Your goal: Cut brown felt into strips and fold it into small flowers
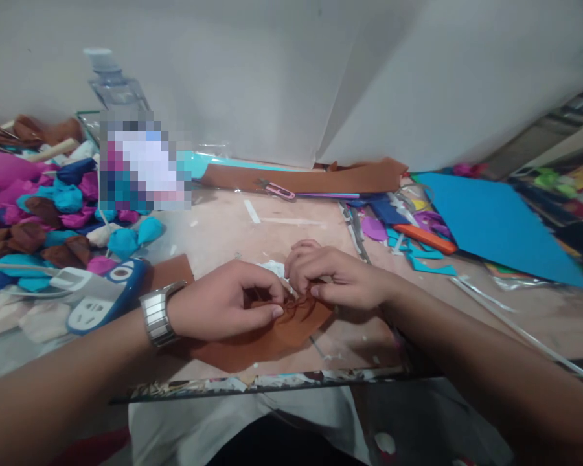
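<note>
A brown sheet of thin, paper-like material [267, 343] lies near the table's front edge, its upper part gathered into folds. My left hand [228, 298], with a metal-banded watch [158, 314] on the wrist, pinches those folds between thumb and fingers. From the other side my right hand [330, 275] grips the same gathered part, thumb and fingers curled close to the left fingertips. Something small and white shows just behind the fingers; what it is I cannot make out. Another brown piece [172, 272] lies beside my left wrist.
A blue-and-white power strip [109, 294] and a heap of colourful wrapped balls [68, 194] are at left. At the back lie a brown strip [301, 180] and pink thread snips [278, 189]. An orange cutter [425, 238] and a blue sheet [495, 223] are at right.
</note>
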